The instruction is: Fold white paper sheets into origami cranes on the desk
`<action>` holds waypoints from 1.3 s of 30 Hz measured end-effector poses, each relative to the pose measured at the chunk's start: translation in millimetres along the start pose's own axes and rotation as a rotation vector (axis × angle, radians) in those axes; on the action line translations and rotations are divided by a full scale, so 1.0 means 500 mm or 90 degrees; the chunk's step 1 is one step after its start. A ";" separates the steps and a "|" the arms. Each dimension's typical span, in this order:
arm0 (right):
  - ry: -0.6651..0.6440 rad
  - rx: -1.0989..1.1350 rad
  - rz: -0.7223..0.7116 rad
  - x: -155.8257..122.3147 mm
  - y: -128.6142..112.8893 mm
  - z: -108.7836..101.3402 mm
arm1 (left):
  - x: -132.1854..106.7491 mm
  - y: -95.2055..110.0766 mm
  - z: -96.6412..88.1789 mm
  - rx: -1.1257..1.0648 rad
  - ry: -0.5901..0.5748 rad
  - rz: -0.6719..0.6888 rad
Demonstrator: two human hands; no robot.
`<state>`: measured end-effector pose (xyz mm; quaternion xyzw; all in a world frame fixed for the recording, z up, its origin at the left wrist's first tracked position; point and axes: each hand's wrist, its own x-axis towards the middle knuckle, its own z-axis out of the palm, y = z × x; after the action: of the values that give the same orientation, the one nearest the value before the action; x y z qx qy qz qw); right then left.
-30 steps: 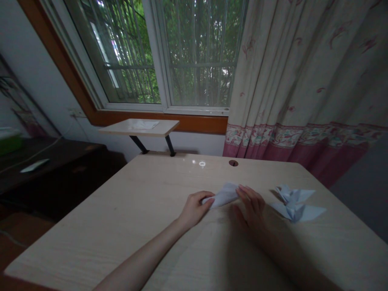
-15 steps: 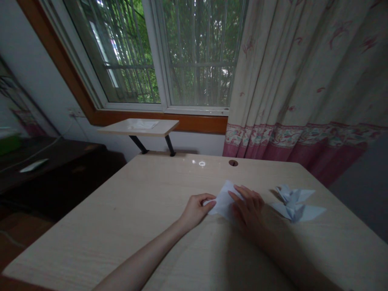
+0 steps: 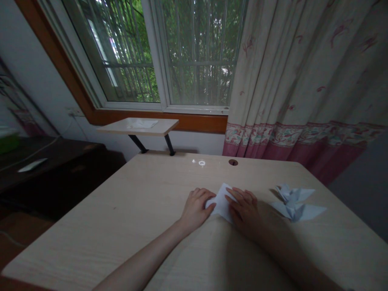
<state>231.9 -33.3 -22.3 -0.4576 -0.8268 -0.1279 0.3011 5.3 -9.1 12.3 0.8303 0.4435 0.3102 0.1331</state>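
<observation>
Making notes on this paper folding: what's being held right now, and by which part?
The left hand and right hand both hold the folded white paper, their fingers pressing on its left and right sides. It lies flat on the wooden desk, not lifted.

This looks like a room in someone's home, perhaps a study or bedroom. A pale wood-grain desk (image 3: 121,214) stands under a barred window (image 3: 194,52) with trees outside. A long floral curtain (image 3: 287,68) with a pink border hangs just beyond the desk's right corner, a small shelf (image 3: 138,126) rises behind it, and a dark wooden cabinet (image 3: 57,161) stands to its left.
</observation>
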 end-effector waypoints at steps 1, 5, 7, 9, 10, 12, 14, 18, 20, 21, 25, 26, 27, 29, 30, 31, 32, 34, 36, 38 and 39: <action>-0.009 0.000 -0.001 0.000 0.000 0.000 | 0.000 0.001 0.000 0.004 -0.001 0.006; -0.043 0.000 -0.005 0.001 0.001 0.002 | -0.002 0.004 0.000 0.016 -0.001 0.033; -0.051 0.004 -0.001 0.002 0.001 0.003 | -0.004 0.004 0.001 0.019 0.000 0.040; -0.059 0.009 0.004 0.002 0.001 0.005 | -0.005 0.003 0.003 0.025 -0.006 0.043; -0.064 0.011 0.005 0.002 0.000 0.006 | -0.005 0.003 0.003 0.029 -0.012 0.044; -0.072 0.014 0.007 0.000 0.000 0.009 | -0.004 0.003 0.004 0.036 -0.024 0.042; -0.077 0.020 0.012 -0.001 0.001 0.012 | -0.003 0.003 0.004 0.038 -0.030 0.040; -0.090 0.036 0.014 -0.002 0.003 0.015 | -0.002 -0.001 0.009 0.008 -0.016 0.071; -0.104 0.038 0.001 -0.001 0.005 0.013 | -0.002 -0.003 0.012 -0.032 -0.022 0.122; -0.108 0.037 -0.006 0.000 0.005 0.012 | -0.003 -0.003 0.014 -0.052 -0.033 0.151; -0.097 0.037 -0.020 -0.002 0.007 0.012 | -0.005 0.002 0.011 -0.069 -0.089 0.204; -0.091 0.040 -0.021 -0.004 0.008 0.013 | -0.005 0.004 0.009 -0.059 -0.096 0.200; -0.086 0.042 -0.021 -0.005 0.008 0.015 | -0.005 0.007 0.006 -0.046 -0.101 0.196; -0.078 0.044 -0.019 -0.006 0.009 0.018 | -0.006 0.011 0.001 -0.019 -0.104 0.190; -0.076 0.042 -0.017 -0.007 0.009 0.018 | -0.006 0.012 0.000 -0.005 -0.106 0.190; -0.077 0.038 -0.015 -0.007 0.009 0.019 | -0.005 0.013 -0.002 0.010 -0.109 0.193; -0.080 0.034 -0.015 -0.007 0.009 0.018 | -0.005 0.014 -0.003 0.026 -0.111 0.199; -0.084 0.025 -0.018 -0.006 0.008 0.016 | -0.005 0.014 -0.003 0.060 -0.116 0.219; -0.080 0.020 -0.024 -0.006 0.008 0.013 | -0.005 0.013 -0.003 0.089 -0.117 0.238; -0.066 0.017 -0.029 -0.006 0.009 0.010 | -0.004 0.011 -0.002 0.108 -0.115 0.245; -0.058 0.015 -0.031 -0.006 0.010 0.009 | -0.003 0.009 -0.001 0.116 -0.112 0.245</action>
<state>235.7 -30.4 -28.1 -0.4388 -0.8520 -0.1045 0.2657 7.4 -13.2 14.3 0.9319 0.2902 0.2150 0.0339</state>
